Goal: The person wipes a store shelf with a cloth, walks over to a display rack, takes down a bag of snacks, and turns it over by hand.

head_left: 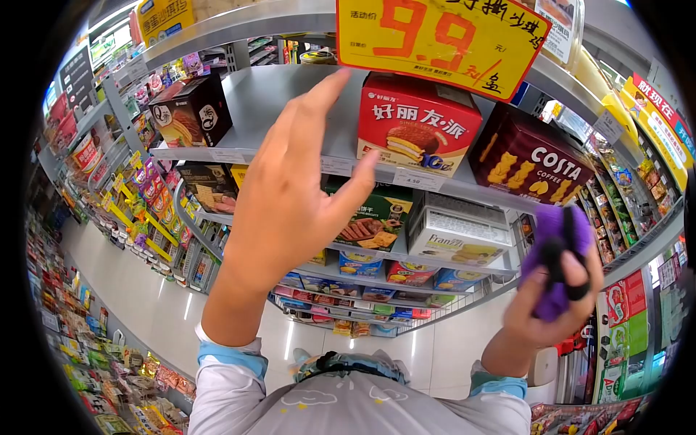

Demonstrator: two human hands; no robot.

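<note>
My left hand [290, 192] reaches up over the shelf, fingers stretched and thumb apart, with nothing held. Just right of its thumb stands a red box of chocolate pies [417, 123], upright on the top shelf. I cannot tell whether the fingertips touch anything. In my right hand [533, 312] is a purple cloth-like pad with black parts [552, 239], blurred by motion. That pad is in front of the lower right of a dark maroon COSTA box [533, 159]. A dark brown box [190, 112] sits at the shelf's left.
A yellow 9.9 price sign [442, 40] hangs above the red box. The grey shelf [268, 87] has a raised front edge with price tags. Lower tiers hold a green biscuit box [384, 217] and a white Franzzi box [460, 228]. Snack racks [148, 196] line the left aisle.
</note>
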